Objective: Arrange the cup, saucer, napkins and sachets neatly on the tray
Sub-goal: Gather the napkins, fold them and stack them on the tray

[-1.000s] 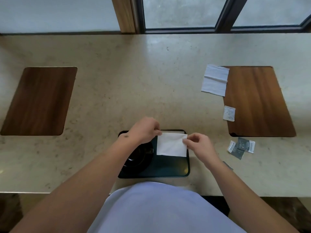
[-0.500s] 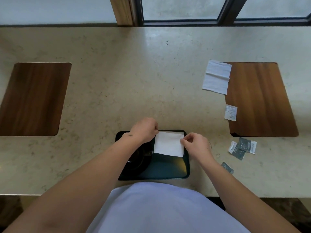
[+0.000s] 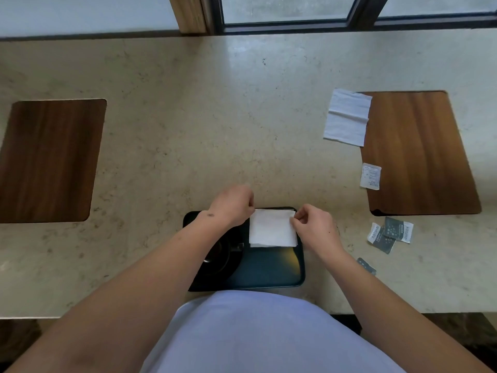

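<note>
A dark tray lies at the near edge of the stone counter. On its far right part rests a folded white napkin. My left hand pinches the napkin's upper left corner and my right hand pinches its right edge. A black cup on a black saucer sits on the tray's left side, partly hidden by my left forearm. A second white napkin lies far right. A white sachet and several grey and white sachets lie right of the tray, one more grey sachet nearer.
Two dark wooden mats are set into the counter, one at the left and one at the right. A window frame runs along the far edge. My shirt covers the near middle.
The napkin has shifted slightly toward the tray's far right corner and lies squarer to it. Both hands stay on its edges; the view has dipped a little.
</note>
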